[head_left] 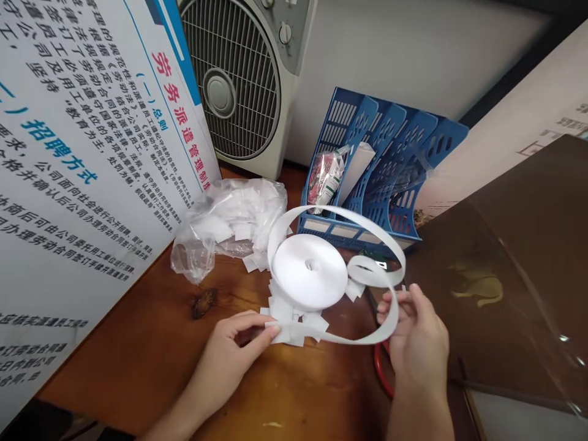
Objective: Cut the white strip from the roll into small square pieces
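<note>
A flat roll of white strip (310,271) lies on the wooden table, and a long loose length of it loops above and around it. My left hand (245,337) pinches the strip's end between thumb and fingers, just in front of the roll. Over at the right, my right hand (413,331) has its fingers loosely curled where the white strip (390,318) bends upward; part of the grip is hidden. Several cut white pieces (294,327) are scattered under and in front of the roll. A red handle (382,370), probably of scissors, shows beside my right wrist.
A clear plastic bag (239,211) of white pieces sits behind the roll. A blue file rack (362,177) stands at the back, holding a small packet (325,177). There is a box fan (239,79) behind, a printed board (82,184) left, and a brown panel (514,269) right.
</note>
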`<state>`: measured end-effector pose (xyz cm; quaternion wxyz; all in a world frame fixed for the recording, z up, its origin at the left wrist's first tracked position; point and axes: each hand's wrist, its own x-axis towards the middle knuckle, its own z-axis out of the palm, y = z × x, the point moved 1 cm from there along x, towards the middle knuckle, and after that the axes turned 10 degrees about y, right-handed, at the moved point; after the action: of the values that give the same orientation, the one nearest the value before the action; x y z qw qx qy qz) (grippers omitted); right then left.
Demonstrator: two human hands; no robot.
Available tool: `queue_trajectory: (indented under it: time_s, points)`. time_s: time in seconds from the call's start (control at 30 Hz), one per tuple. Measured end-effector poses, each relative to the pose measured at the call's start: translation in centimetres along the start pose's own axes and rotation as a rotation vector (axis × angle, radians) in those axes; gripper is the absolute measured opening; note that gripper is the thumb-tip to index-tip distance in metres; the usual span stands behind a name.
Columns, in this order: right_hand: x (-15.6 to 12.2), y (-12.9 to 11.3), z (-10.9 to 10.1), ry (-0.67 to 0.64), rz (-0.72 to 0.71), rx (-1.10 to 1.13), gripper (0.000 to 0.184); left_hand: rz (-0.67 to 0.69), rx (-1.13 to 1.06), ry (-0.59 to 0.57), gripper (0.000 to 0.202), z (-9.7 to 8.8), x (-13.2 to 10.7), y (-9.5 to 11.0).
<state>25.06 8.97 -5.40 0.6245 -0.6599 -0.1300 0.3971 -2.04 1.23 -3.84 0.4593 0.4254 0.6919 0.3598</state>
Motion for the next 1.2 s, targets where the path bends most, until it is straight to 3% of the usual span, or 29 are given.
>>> queue_trajectory:
  time_s: [0.07, 0.17, 0.23, 0.27, 0.33, 0.4, 0.47, 0.57, 0.8, 1.07, 1.2]
  points:
    - [-0.4, -0.8, -0.4, 0.159, -0.151, -0.025, 0.029, 0.018, -0.006, -0.003, 0.022, 0.1, 0.0, 0.0]
    - [-2.6, -3.3, 0.1, 0.266, -0.58, -0.132, 0.032, 0.066, 0.01, -0.005, 0.019, 0.3, -0.2, 0.0]
    - [-4.5, -5.1, 1.3, 0.066, -0.879, -0.327, 0.018, 0.118, 0.018, -0.032, 0.017, 0.4, -0.3, -0.1]
    - [-5.4, -5.8, 2.3, -0.116, -1.016, -0.449, 0.011, 0.151, 0.021, -0.053, 0.016, 0.4, -0.4, -0.1]
    - [-6.4, -6.2, 4.3, -0.559, -1.132, -0.666, 0.008, 0.23, 0.029, -0.102, 0.016, 0.5, -0.6, -0.2]
    - [-6.4, -5.3, 6.4, -0.888, -1.091, -0.956, 0.016, 0.306, 0.035, -0.133, 0.016, 0.4, -0.8, -0.3]
    - [-5.8, -3.8, 7.9, -0.999, -1.045, -1.232, 0.032, 0.365, 0.033, -0.142, 0.015, 0.3, -0.9, -0.5]
    - [-5.2, -1.9, 9.1, -0.969, -1.055, -1.359, 0.047, 0.4, 0.035, -0.135, 0.016, 0.0, -1.1, -0.6]
    - [-6.0, -1.5, 9.0, -0.864, -1.066, -1.445, 0.043, 0.453, 0.033, -0.151, 0.017, 0.1, -1.1, -0.7]
    - [-5.1, -0.8, 8.7, -0.83, -0.918, -1.345, 0.061, 0.56, -0.017, -0.134, 0.022, 0.3, -1.2, -1.1]
    - [-5.2, -0.4, 9.0, -0.808, -0.933, -1.318, 0.063, 0.566, -0.005, -0.127, 0.019, 0.2, -1.2, -1.0]
